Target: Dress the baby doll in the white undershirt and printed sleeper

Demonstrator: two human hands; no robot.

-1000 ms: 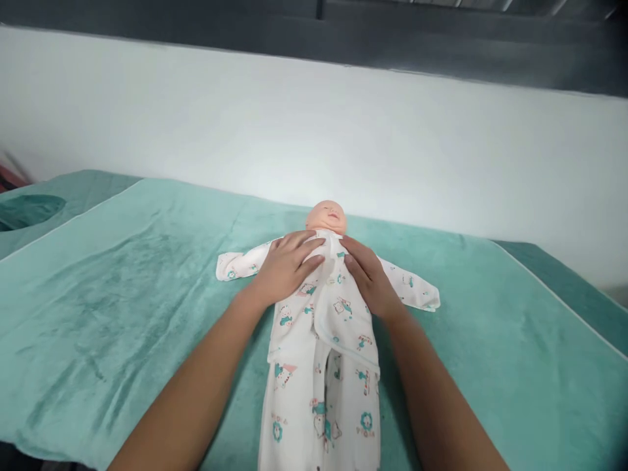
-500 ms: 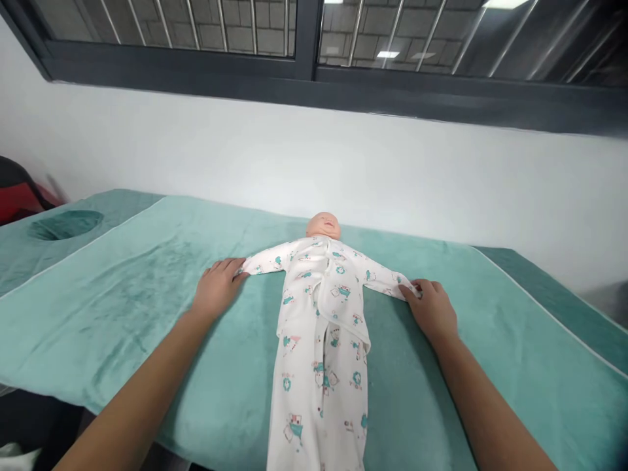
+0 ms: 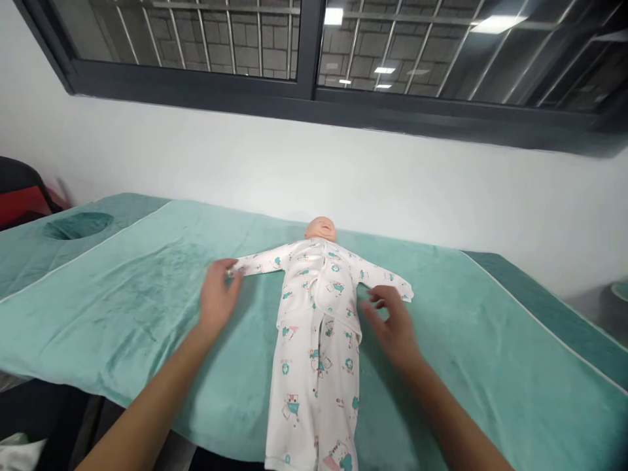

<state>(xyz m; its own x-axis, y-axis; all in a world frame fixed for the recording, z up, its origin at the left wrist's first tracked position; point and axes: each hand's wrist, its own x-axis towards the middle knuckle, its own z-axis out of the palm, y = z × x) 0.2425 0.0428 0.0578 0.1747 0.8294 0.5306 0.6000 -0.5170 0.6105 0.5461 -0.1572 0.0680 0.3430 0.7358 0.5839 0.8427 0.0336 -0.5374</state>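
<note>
A baby doll (image 3: 320, 229) lies on its back, dressed in a white printed shirt (image 3: 318, 275) and matching trousers (image 3: 314, 386), arms spread to both sides. Beside the end of the sleeve on the left is my left hand (image 3: 218, 294), thumb and fingers apart; its fingertips overlap the cuff, and I cannot tell if they touch it. My right hand (image 3: 392, 324) hovers near the doll's side, below the other sleeve (image 3: 387, 278). Its fingers are curved and apart, holding nothing. The shirt front overlaps down the middle.
A green padded bed (image 3: 147, 275) carries the doll, with a face hole (image 3: 78, 226) at its left end. Behind it stand a white wall (image 3: 235, 163) and a barred window (image 3: 245, 39). A red and black object (image 3: 24, 196) sits at the far left.
My right hand has let go of the sleeve end and moved left toward the doll's body. My left hand's thumb and fingers have lifted slightly at the other cuff. The view has tilted up a little.
</note>
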